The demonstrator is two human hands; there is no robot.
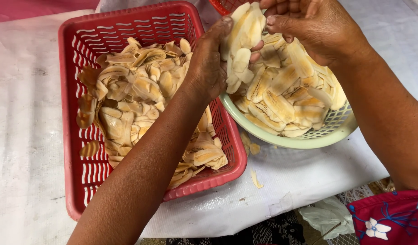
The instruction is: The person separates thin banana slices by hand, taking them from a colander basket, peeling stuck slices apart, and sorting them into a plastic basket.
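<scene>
A red flowered sleeve (390, 218) lay nearest, at the worktop's (23, 113) near right corner. The left hand (209, 61) and the right hand (308, 27) together clasped 1 stack of pale banana slices (243, 41), fingers curled around it, above the round green basket (304, 141). Just left, touching it, stood the red rectangular basket (82, 31) with browner slices (136, 95).

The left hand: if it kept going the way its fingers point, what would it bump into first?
The left hand points up and to the right, its fingers already on a stack of pale sliced fruit. Past that stack, it would probably meet the right hand, though depth is hard to judge.
</scene>
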